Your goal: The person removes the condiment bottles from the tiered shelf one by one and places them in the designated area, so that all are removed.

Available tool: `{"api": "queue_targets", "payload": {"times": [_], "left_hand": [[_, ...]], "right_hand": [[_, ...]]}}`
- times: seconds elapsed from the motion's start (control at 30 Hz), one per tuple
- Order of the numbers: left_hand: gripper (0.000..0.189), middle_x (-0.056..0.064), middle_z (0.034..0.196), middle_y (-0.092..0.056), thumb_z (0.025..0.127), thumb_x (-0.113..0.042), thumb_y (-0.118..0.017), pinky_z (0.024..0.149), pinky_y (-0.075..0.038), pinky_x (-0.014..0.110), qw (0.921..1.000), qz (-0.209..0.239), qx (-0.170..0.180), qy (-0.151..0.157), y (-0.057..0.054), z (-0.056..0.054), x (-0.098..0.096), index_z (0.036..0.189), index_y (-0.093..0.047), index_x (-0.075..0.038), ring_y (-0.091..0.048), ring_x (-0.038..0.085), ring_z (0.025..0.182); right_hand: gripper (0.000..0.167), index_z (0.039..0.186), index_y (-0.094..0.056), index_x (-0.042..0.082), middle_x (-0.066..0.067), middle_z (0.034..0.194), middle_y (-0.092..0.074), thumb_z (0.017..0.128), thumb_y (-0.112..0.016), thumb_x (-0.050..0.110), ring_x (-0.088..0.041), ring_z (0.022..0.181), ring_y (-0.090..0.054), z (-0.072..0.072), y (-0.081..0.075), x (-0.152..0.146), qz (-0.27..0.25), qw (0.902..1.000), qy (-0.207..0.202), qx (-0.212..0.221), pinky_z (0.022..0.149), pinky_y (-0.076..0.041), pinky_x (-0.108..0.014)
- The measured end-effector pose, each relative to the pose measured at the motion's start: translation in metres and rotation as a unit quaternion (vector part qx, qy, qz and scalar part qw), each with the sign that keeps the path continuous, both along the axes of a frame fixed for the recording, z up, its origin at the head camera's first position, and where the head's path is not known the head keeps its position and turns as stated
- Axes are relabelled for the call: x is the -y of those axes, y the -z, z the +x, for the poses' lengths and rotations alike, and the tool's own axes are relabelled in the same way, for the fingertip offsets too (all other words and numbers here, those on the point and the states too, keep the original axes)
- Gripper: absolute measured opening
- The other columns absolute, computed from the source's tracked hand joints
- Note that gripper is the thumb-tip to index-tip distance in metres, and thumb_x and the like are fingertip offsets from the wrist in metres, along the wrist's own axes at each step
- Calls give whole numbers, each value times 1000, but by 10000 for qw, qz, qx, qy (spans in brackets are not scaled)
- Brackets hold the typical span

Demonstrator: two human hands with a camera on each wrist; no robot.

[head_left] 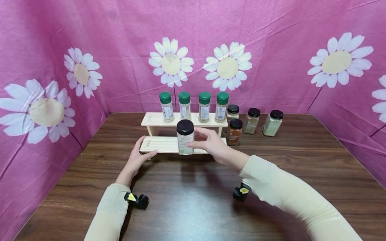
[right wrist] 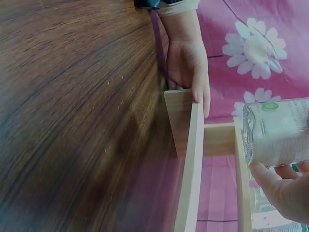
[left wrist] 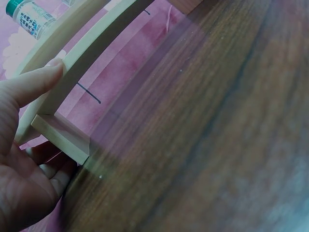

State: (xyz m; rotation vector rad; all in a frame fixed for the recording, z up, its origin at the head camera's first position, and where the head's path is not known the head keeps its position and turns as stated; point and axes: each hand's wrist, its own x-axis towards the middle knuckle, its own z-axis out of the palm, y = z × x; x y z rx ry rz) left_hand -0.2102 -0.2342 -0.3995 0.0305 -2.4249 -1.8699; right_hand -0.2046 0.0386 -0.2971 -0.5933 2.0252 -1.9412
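Pink cloth (head_left: 126, 40) backs the desk (head_left: 169, 204); right fingers (head_left: 202, 131) pinch a jar (head_left: 182, 140) between them, left fingers (head_left: 149, 155) grip the rack (head_left: 164, 144).

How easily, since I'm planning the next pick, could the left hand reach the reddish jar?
Probably not easily: the left hand holds the left end of the lower shelf, while the reddish jar stands by its right end, with the right hand and its pale jar in between.
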Motion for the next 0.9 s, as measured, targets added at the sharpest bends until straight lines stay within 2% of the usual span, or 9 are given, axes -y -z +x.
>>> {"api": "queue_targets", "payload": {"times": [0.23, 0.5, 0.77, 0.9], "left_hand": [[82, 16, 134, -23, 73, -11, -69, 97, -14, 39, 10000, 2, -63, -19, -1, 0, 0, 136, -17, -6, -22, 25, 118], [82, 17, 134, -24, 73, -11, -69, 97, -14, 39, 10000, 2, -87, -13, 0, 0, 0, 136, -17, -7, -22, 25, 118], [83, 16, 134, -22, 73, -12, -69, 97, -13, 38, 10000, 13, -37, -17, 0, -1, 0, 136, -16, -8, -21, 24, 119], [83, 16, 134, -23, 73, -12, -69, 97, -13, 38, 10000, 24, -27, -17, 0, -1, 0, 136, -16, -9, -21, 24, 119]], "right_hand": [[50, 121, -48, 2, -12, 107, -56, 74, -65, 2, -19, 97, -52, 1, 2, -23, 26, 10000, -21, -26, 83, -39, -34], [55, 125, -42, -1, -15, 110, -54, 74, -63, -1, -19, 97, -52, 0, 9, -49, -244, 9989, 154, 373, 81, -40, -34], [54, 123, -42, -3, -4, 98, -58, 74, -63, -1, -15, 88, -55, -3, 19, -75, -279, 9973, 450, 514, 79, -42, -38], [51, 122, -45, 1, -2, 97, -59, 74, -63, -2, -14, 88, -54, -3, 23, -90, -331, 9962, 536, 605, 77, -43, -33]]}}
